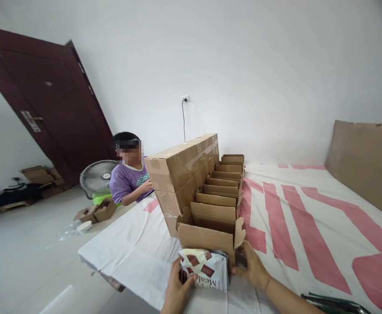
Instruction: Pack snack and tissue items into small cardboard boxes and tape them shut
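On my feed left hand (177, 288) pinches the pouch (210, 271), right hand (255, 271) half-curled by the box (206, 237), can't tell its grip. Pouch looks soft, slick; I'd hold the sides.

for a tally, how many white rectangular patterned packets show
1 visible: the white rectangular patterned packet, held in the left hand. Others may be hidden behind it or inside the open brown cardboard boxes.

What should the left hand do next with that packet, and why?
Perhaps the left hand should lift the printed packet above the nearest cardboard box: the hand grips it right in front of that box, whose top stands open.
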Demonstrator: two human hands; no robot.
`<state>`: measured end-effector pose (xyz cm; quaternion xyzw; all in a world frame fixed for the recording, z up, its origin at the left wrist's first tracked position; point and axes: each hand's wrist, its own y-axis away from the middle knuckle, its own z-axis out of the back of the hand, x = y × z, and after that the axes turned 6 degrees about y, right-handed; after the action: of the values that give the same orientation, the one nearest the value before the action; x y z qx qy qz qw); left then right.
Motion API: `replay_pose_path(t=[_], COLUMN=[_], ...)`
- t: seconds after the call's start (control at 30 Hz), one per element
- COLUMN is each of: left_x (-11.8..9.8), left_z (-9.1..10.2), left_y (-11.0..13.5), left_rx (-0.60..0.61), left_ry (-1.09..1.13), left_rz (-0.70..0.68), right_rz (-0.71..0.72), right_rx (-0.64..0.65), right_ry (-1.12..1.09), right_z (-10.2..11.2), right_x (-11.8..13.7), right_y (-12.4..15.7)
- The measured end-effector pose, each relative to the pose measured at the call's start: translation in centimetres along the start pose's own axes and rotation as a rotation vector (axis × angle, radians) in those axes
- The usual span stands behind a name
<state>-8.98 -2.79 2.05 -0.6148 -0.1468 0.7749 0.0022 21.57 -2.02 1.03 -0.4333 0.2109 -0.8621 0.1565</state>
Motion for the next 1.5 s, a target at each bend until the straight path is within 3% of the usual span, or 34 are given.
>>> replay_pose_path(t=[0.2,0.47,0.63,0.97,1.2,1.4,1.5], left_x=[0.2,-1.4,-2.4,-2.0,-2.0,-1.9,-1.8], left_z=[-0.1,-0.7,-2.0,-5.8,-7.1,-7.0,-7.3], left_y=[0.0,-0.4,-1.3,-3.0,-4.3,-3.4,-1.9], left_rx=[0.043,0.048,0.043,0.009,-0.006,-0.122,-0.159], left_ry=[0.089,-0.061,-0.168,-0.220,-0.203,-0.231,-0.314], left_rz=[0.055,0.036,0.010,0.016,-0.006,-0.077,-0.289], right_rz=[-0.036,-0.051,-0.069,-0.129,-0.133,-0.076,-0.110], right_rx=[0.090,0.128,0.102,-0.032,-0.014,0.084,0.084], right_ry=[0.046,0.059,0.043,0.057,0.064,0.095,0.110], right_z=[0.1,0.3,0.1,-0.1,-0.7,-0.9,-1.0], right_x=[0.4,1.0,0.8,0.2,-0.9,-1.5,-1.1], right_y=[-0.1,-0.2,-0.2,-0.2,-0.1,0.0,0.0])
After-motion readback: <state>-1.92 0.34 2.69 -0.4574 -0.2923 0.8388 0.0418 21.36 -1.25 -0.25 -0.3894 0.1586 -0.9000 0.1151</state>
